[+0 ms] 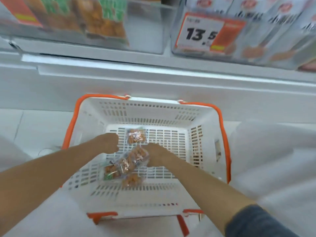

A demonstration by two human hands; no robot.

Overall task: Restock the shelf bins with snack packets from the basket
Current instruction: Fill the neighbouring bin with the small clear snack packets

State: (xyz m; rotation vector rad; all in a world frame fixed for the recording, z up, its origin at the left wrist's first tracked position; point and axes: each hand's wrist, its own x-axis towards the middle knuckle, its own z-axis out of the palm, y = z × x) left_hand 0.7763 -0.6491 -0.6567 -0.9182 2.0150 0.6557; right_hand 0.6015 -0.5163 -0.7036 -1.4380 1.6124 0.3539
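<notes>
A white slotted basket (201, 117) with orange handles stands on the floor below the shelf. Several clear snack packets with orange pieces lie on its bottom: one packet (136, 136) toward the back, a loose heap (124, 166) in the middle. My right hand (158, 155) is down in the basket and grips the upper end of the heap. My left hand (109, 143) hovers just left of the back packet with its fingers curled under; nothing shows in it. On the shelf above stands a clear bin (95, 23) of similar orange snack packets.
A second clear bin (248, 31) at the upper right holds white-and-red packets and carries a price tag (206, 34) reading 13,5. A white shelf ledge (153, 69) juts out between bins and basket. White fabric (273, 159) lies at the right of the basket.
</notes>
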